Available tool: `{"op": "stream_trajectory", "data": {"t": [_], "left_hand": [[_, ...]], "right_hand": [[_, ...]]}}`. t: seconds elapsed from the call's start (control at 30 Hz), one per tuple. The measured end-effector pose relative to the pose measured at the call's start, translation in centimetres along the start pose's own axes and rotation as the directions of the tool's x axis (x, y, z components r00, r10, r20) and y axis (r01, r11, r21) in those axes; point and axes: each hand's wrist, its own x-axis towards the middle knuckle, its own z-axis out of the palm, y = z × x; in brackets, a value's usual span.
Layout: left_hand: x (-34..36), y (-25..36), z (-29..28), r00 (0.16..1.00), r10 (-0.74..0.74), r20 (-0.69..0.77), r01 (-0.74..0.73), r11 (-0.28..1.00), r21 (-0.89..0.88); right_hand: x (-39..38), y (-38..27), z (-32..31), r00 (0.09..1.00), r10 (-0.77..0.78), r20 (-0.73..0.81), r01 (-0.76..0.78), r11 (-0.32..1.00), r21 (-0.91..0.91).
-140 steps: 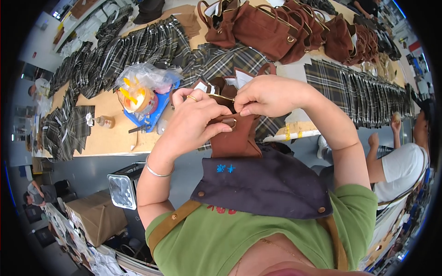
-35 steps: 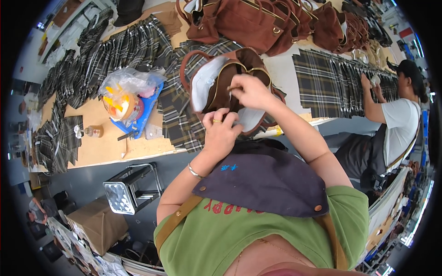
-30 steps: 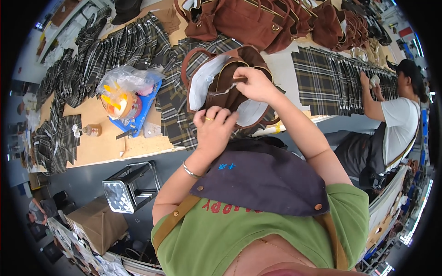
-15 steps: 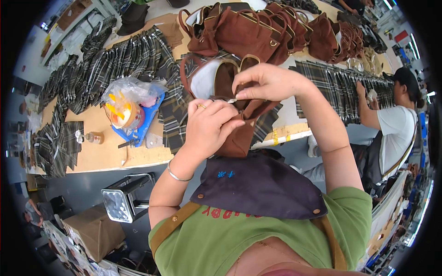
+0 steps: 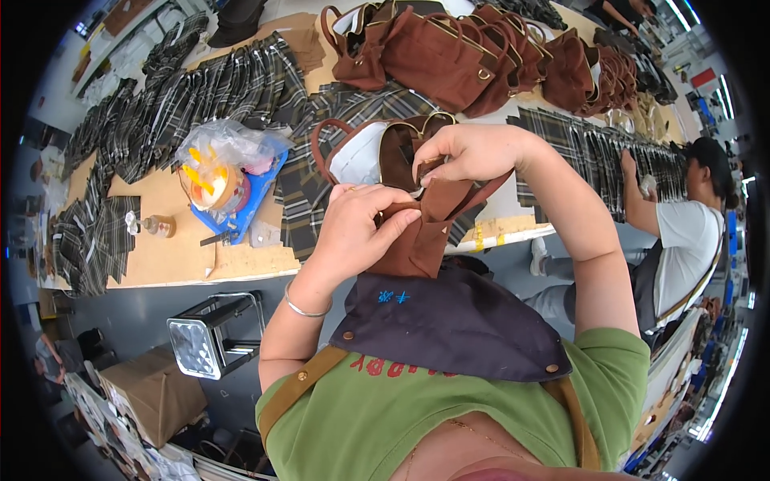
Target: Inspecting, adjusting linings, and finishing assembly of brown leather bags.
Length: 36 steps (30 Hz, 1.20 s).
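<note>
A reddish-brown handbag (image 5: 407, 250) stands at the table's near edge against my apron, its mouth open and gold-coloured zip edges showing. My left hand (image 5: 358, 226) is closed on the bag's near left rim, thumb outside and fingers over the edge. My right hand (image 5: 475, 152) bends down into the mouth, its fingers curled on the brown edge at the right side. Its fingertips are partly hidden, so any small part there cannot be made out. White lining or padding (image 5: 357, 156) shows inside the bag at the left, next to a raised handle (image 5: 319, 144).
Several finished-looking brown bags (image 5: 437, 60) line the back. Plaid fabric pieces (image 5: 224, 96) cover the left. A tub with yellow-handled tools (image 5: 218, 192) sits on a blue tray (image 5: 255, 200), beside a small bottle (image 5: 160, 226). A co-worker (image 5: 682, 216) sits at right; a stool (image 5: 210, 333) stands below.
My right hand has moved slightly right and down, onto the bag's right edge. A brown side panel now shows upright between the hands. The pale bit at my fingertips is no longer visible.
</note>
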Motion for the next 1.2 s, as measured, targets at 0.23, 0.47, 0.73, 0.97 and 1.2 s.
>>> {"op": "stream_trajectory", "data": {"t": [0.23,0.47,0.73,0.97,1.2], "left_hand": [[-0.4,0.1,0.0,0.998,0.008,-0.062,-0.006,0.999,0.045],[-0.6,0.1,0.4,0.986,-0.047,-0.159,0.037,0.997,-0.063],[-0.6,-0.8,1.0,0.990,-0.077,-0.119,0.062,0.991,-0.122],[-0.6,-0.4,0.9,0.986,-0.053,-0.160,0.042,0.997,-0.067],[-0.7,0.0,1.0,0.983,-0.098,-0.158,0.093,0.995,-0.043]], "right_hand": [[0.8,0.3,0.0,0.999,-0.008,0.046,0.003,0.996,0.094],[0.8,0.2,0.0,0.999,-0.022,0.040,0.019,0.998,0.066],[0.6,-0.4,0.3,0.993,0.105,0.054,-0.112,0.985,0.134],[0.8,-0.4,0.3,0.997,0.030,0.071,-0.039,0.989,0.144],[0.3,-1.1,0.2,0.995,0.018,0.094,-0.032,0.990,0.140]]}}
